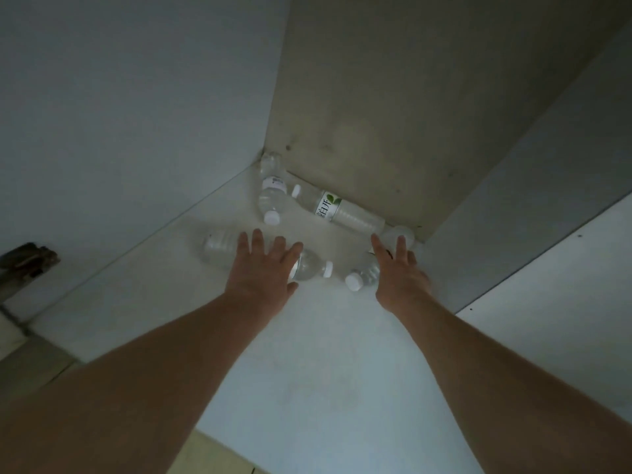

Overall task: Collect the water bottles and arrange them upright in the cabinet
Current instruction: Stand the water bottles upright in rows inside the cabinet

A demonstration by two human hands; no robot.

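Four water bottles lie on their sides on the cabinet floor (307, 336), crowded toward the back wall (376, 97). The labelled bottle (337, 208) lies along the back edge. Left hand (261, 268), fingers spread wide, covers the near-left bottle (307, 266). Right hand (400, 271), fingers spread, is over the right bottle (364, 273) by the right wall (513, 200). The corner bottle (272, 196) lies untouched. The floor's near part is open.

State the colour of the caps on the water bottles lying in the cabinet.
White, seen in the head view, for example the cap of the bottle near the back corner.
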